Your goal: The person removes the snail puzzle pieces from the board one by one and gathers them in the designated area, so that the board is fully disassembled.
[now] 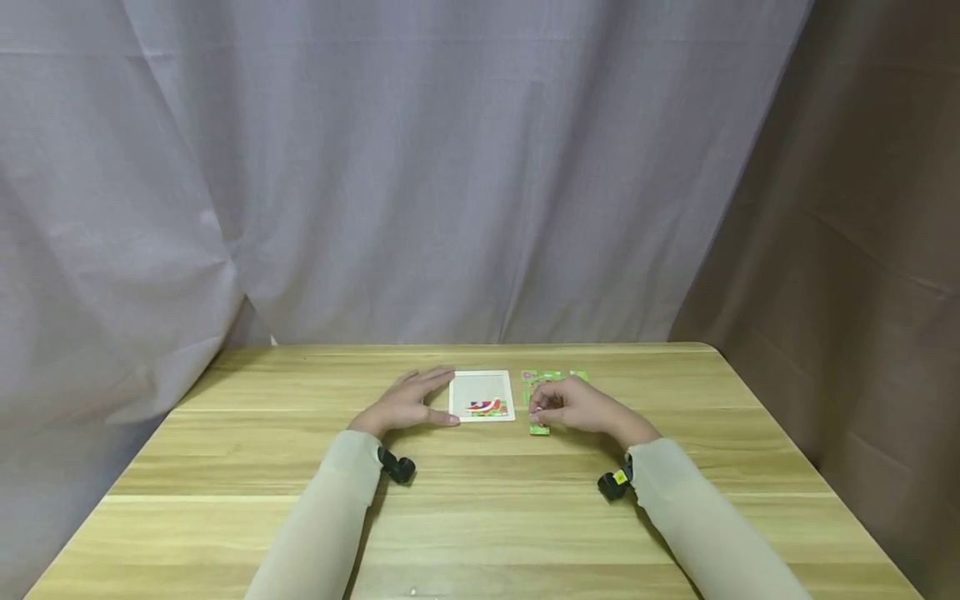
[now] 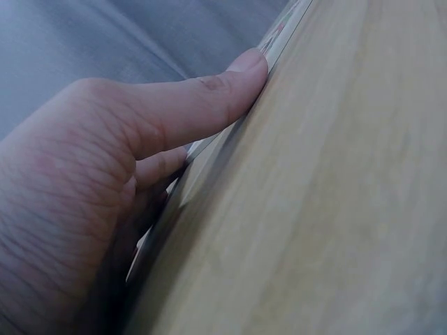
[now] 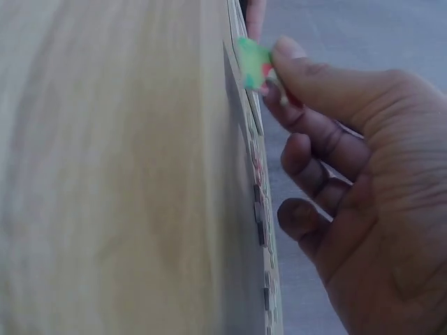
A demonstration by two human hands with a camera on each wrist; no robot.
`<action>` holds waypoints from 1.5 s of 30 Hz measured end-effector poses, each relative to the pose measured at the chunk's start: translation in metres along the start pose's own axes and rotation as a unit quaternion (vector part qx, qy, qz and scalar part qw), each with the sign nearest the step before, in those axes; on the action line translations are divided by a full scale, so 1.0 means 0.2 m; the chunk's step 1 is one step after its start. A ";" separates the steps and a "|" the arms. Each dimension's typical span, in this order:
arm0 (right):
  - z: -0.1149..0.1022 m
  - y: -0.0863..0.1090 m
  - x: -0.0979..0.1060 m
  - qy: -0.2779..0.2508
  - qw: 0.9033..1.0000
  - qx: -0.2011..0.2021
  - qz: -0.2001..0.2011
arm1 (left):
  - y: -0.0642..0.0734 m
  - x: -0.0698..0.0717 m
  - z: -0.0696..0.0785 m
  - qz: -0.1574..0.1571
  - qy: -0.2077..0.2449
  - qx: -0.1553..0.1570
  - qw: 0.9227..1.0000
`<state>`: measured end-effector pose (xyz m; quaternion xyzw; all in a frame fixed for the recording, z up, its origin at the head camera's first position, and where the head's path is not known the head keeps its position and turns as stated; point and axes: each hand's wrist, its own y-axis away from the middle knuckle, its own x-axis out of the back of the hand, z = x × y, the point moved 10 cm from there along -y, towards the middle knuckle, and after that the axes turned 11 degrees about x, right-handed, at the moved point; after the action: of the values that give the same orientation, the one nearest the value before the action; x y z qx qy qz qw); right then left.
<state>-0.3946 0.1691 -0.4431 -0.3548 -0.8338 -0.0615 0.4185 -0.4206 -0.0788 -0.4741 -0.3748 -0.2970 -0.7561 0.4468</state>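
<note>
A white-rimmed puzzle tray [image 1: 512,392] lies flat on the table, with joined red, green and blue pieces [image 1: 489,408] along its near right part. My left hand [image 1: 405,403] rests at its left side, fingers stretched toward the far corner and thumb at the near corner. In the left wrist view the thumb [image 2: 241,80] touches the tray's edge. My right hand [image 1: 581,407], just right of the tray, pinches a green puzzle piece [image 3: 250,64] with red and white on it between thumb and index finger. Its other fingers are curled loosely.
Several loose green puzzle pieces [image 1: 542,376] lie right of the tray, partly hidden by the right hand. The wooden table [image 1: 480,517] ends at a grey curtain [image 1: 420,183] behind, and a darker curtain [image 1: 862,250] hangs along the right.
</note>
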 end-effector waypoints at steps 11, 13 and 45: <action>-0.02 -0.01 -0.01 0.039 0.999 0.011 -0.013 | 0.00 0.01 0.00 0.002 0.004 0.001 1.000; -0.03 -0.01 -0.01 0.058 0.998 0.016 -0.010 | 0.01 0.00 0.00 0.000 0.004 0.002 1.000; -0.04 -0.02 -0.02 0.088 0.996 0.014 -0.014 | 0.01 0.00 0.00 0.000 0.004 0.006 1.000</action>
<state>-0.3897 0.1614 -0.4393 -0.3304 -0.7993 -0.0864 0.4945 -0.4194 -0.0792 -0.4734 -0.3693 -0.2998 -0.7560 0.4497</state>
